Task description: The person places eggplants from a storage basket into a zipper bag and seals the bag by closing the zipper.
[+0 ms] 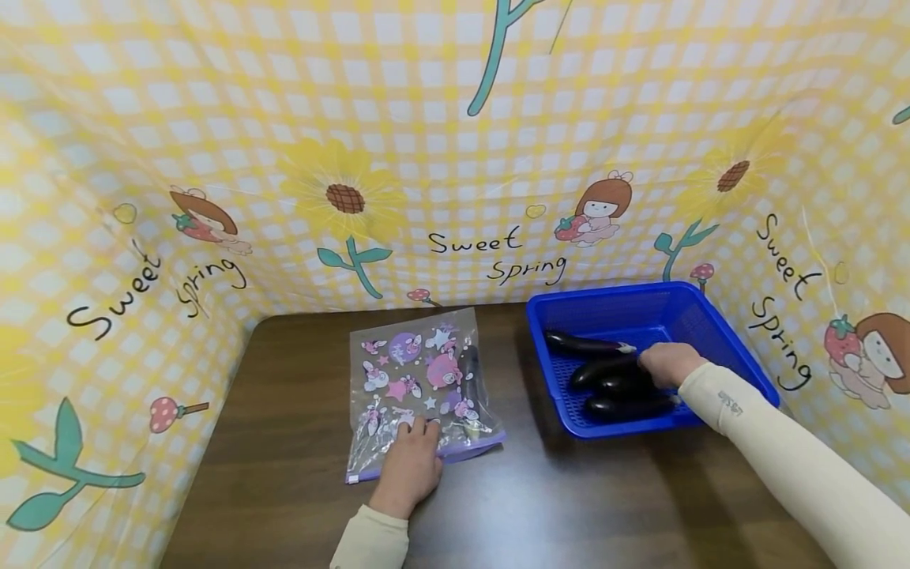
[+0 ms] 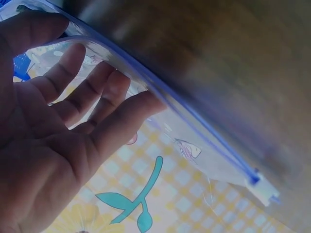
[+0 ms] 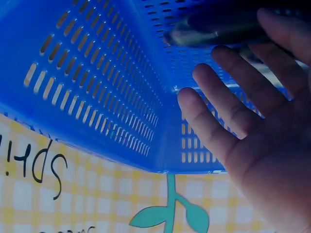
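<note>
A clear zip bag (image 1: 398, 387) with pink and purple cartoon prints lies flat on the table, its purple zip edge toward me. One dark eggplant (image 1: 472, 370) shows through its right side. My left hand (image 1: 408, 466) rests at the bag's mouth; in the left wrist view its bent, spread fingers (image 2: 87, 97) touch the film along the zip strip. My right hand (image 1: 670, 365) reaches into a blue plastic basket (image 1: 739, 371), at the stem ends of several dark eggplants (image 1: 604, 371). In the right wrist view its fingers (image 3: 218, 111) are extended, thumb overlapping an eggplant (image 3: 214, 29).
The brown wooden table (image 1: 284, 442) bears the bag left of centre and the basket at the back right. A yellow checked cloth (image 1: 455, 158) with sunflower prints hangs behind and along both sides. A white slider (image 2: 265, 187) sits at one end of the zip.
</note>
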